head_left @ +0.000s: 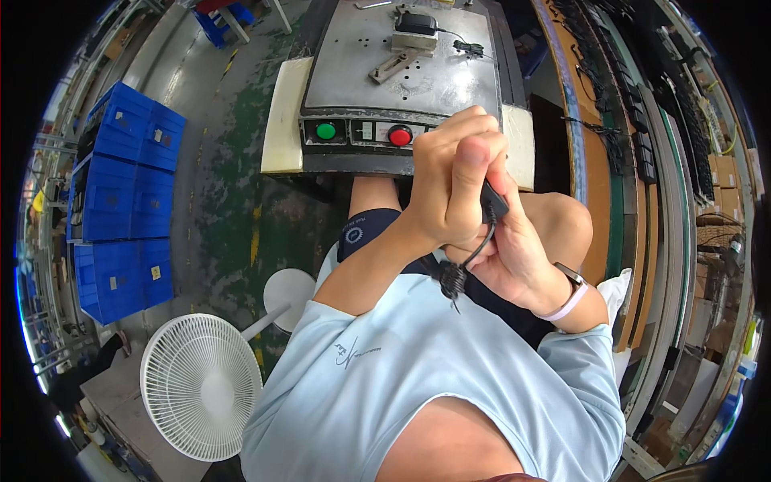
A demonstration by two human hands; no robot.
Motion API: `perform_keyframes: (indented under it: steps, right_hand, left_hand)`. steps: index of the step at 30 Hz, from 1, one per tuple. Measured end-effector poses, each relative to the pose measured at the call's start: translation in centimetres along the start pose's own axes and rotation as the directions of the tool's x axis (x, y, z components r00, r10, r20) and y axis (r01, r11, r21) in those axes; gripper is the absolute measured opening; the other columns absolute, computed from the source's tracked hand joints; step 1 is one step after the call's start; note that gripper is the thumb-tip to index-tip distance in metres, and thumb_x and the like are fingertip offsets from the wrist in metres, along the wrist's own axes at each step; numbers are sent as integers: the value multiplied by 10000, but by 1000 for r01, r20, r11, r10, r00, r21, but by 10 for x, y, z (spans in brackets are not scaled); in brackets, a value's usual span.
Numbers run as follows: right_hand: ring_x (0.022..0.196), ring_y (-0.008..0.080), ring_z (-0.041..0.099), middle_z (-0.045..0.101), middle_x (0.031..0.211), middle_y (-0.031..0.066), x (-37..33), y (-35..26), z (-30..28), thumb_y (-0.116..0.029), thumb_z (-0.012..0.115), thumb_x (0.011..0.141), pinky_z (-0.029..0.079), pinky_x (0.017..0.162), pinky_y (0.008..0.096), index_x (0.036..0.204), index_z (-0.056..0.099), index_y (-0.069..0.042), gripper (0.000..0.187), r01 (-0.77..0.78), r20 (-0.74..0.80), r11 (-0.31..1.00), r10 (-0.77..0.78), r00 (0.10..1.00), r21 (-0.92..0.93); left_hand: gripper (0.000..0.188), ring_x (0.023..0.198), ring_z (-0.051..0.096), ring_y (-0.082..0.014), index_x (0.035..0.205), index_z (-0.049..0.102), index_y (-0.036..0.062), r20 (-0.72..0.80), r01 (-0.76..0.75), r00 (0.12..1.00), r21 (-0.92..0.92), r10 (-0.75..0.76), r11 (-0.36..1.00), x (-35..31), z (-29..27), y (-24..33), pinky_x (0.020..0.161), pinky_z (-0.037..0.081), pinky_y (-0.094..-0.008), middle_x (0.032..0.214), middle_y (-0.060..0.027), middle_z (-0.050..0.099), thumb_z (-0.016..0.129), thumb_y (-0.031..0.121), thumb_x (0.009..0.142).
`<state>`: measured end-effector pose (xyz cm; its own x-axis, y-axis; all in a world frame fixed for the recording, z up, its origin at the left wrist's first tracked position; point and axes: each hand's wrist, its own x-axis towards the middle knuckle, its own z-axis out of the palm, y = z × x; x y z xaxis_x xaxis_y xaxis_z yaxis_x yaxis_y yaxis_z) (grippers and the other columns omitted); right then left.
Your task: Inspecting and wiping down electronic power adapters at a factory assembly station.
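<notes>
In front of my chest, both hands close round a black power adapter (494, 202). My left hand (454, 165) wraps it from above and the left, thumb pointing up. From below and the right my right hand (518, 245) grips it too, and the fingers of the two hands overlap. Most of the adapter is hidden by them. Its cable hangs down in a tied black bundle (452, 279). Beyond my hands, another black adapter (416, 24) rests on a metal block (414, 42) on the machine's steel plate (345, 68), its cord lying to the right.
The machine front has a green button (325, 131) and a red button (400, 136). A metal bar (393, 66) lies on the plate. Stacked blue bins (120, 201) and a white fan (201, 386) stand left. Along the right runs a line with several black adapters (644, 157).
</notes>
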<state>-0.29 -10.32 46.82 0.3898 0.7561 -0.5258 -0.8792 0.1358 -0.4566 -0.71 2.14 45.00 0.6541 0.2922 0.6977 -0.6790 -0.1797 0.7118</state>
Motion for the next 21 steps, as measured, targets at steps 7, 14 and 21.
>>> perform_keyframes:
  steps: [7,14,21]
  right_hand:
    - [576,99,454,527,695,30,26,-7,-13,-473,490,1004,388,523,213,907,557,-101,390,94,58,995,-95,994,13]
    - [834,176,599,619,1008,182,49,-105,-61,-136,554,903,484,637,216,1120,556,77,304,630,119,648,-651,750,-428]
    - [771,170,533,600,1031,147,99,-219,-95,-126,559,939,454,685,243,1192,549,21,293,698,66,569,-753,655,-435]
  left_hand:
    - [581,730,416,-200,590,493,70,1,-1,1000,-10,1,1000,-6,-8,-21,710,365,-286,699,-63,486,269,372,1033]
    - [213,891,554,-144,1066,529,34,-223,379,906,56,-358,924,49,-96,-139,879,416,-269,981,-64,601,641,136,916]
    - [566,989,597,-202,1266,475,58,105,156,975,297,-194,942,118,-147,-275,884,462,-310,1046,-94,663,760,44,776]
